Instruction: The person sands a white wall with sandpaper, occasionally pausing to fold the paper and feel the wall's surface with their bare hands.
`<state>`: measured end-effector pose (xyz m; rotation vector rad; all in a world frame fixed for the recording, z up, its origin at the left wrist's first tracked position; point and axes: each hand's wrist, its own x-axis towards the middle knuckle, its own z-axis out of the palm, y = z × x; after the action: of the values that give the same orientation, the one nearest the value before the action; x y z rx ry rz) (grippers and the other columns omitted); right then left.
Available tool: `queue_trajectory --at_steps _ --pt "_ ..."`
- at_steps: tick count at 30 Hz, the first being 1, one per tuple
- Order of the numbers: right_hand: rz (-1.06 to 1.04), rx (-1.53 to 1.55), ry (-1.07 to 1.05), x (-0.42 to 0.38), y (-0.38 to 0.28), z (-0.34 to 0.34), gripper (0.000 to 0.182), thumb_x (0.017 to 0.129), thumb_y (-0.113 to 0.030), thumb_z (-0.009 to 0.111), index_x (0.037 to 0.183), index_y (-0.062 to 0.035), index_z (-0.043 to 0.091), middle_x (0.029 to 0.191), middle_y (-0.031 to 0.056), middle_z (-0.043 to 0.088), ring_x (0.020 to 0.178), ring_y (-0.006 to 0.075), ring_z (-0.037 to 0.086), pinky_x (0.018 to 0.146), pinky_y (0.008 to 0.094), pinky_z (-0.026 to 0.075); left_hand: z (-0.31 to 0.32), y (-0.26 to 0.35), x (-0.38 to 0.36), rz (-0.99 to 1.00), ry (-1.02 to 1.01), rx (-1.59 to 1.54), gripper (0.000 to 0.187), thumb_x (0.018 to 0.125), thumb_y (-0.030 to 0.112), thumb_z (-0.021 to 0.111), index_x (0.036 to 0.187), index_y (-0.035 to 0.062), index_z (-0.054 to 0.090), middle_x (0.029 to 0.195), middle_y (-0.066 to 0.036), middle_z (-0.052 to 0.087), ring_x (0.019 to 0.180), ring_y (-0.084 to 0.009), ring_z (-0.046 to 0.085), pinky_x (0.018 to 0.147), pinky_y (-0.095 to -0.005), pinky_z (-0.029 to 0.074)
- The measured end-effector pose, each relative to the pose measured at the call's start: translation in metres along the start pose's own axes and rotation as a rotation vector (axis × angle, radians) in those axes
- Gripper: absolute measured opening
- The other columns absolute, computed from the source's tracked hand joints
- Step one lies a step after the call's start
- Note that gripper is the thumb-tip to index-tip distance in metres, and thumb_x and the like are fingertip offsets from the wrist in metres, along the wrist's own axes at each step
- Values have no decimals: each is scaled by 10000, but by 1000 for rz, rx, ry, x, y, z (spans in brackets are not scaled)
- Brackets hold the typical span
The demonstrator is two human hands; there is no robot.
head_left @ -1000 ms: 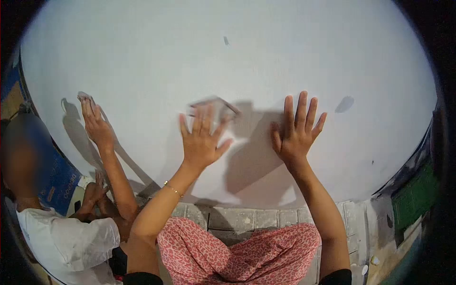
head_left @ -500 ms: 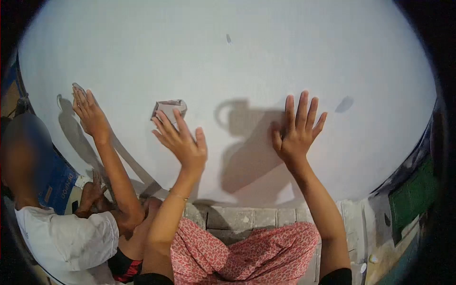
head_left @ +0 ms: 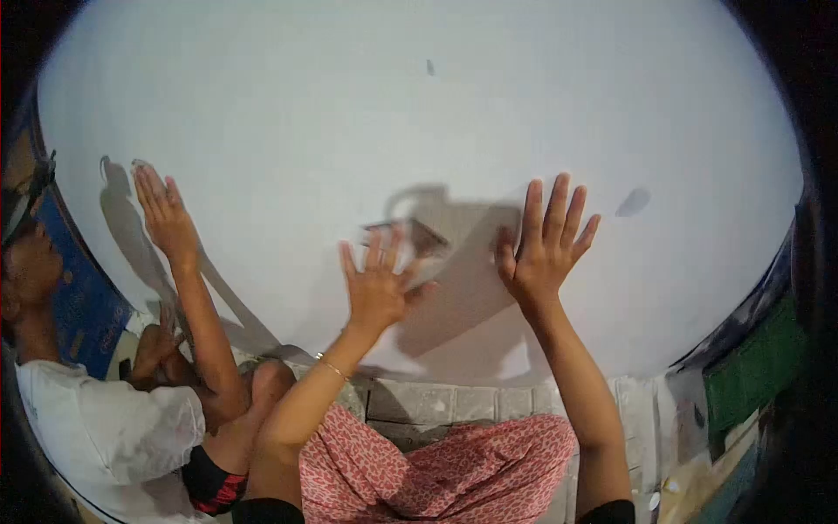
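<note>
Spread flat on the white wall, my left hand has its fingers apart. Behind those fingers is a folded grey-brown sheet that looks like sandpaper. It is blurred, and the fingers press it to the wall rather than wrap round it. My right hand leans on the wall further right, fingers stretched out, with no object visible under it. A dark shadow falls on the wall between my two hands.
At the left sits another person in a white shirt, one hand flat on the wall with a small grey edge at its fingertips. Grey paving bricks run along the wall's foot. A green panel stands at the right.
My left hand has slid right and slightly down with the folded sheet, which has turned. My right hand stays nearly in place. The other person's head has tilted up.
</note>
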<state>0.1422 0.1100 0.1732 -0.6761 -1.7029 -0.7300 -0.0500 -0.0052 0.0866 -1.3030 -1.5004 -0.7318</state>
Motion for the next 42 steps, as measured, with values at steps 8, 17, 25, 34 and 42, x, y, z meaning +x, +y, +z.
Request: queue_trajectory --at_steps 8,17,25,34,42 --pt "-50 -11 24 -3 -1 -2 568 859 -382 453 1377 -152 415 1470 135 297 1386 329 193 1098 548 20 -4 -11 -5 -164 111 -77 706 873 417 483 1456 143 194 1506 -227 34 1385 -423 -6 1047 -642 1" --pt "-75 10 1 -9 -1 -4 575 844 -364 470 1373 -146 420 1470 129 301 1386 318 201 1101 546 29 -6 -13 -15 -301 75 -129 666 898 468 482 1447 169 249 1492 -248 95 1374 -451 30 1030 -660 -13" --pt "-710 643 -251 -20 -74 -18 517 825 -230 565 1325 -137 473 1400 125 411 1288 299 396 1090 496 219 0 -2 -36 -278 78 -205 617 917 508 392 1417 158 304 1487 -223 135 1373 -444 64 1053 -643 21" --pt "-870 298 -331 2 -109 -3 579 924 -524 315 1364 -166 430 1431 26 382 1324 191 337 1117 396 195 7 3 -49 -274 -7 -422 679 892 526 451 1393 95 294 1449 -234 209 1305 -462 225 1050 -618 110" --pt "-876 188 -213 74 -51 -17 567 898 -433 436 1363 -110 423 1453 65 339 1357 226 281 1114 443 181 -15 -15 -27 -516 284 -298 804 856 580 500 1428 74 249 1466 -259 131 1355 -467 66 1037 -644 82"
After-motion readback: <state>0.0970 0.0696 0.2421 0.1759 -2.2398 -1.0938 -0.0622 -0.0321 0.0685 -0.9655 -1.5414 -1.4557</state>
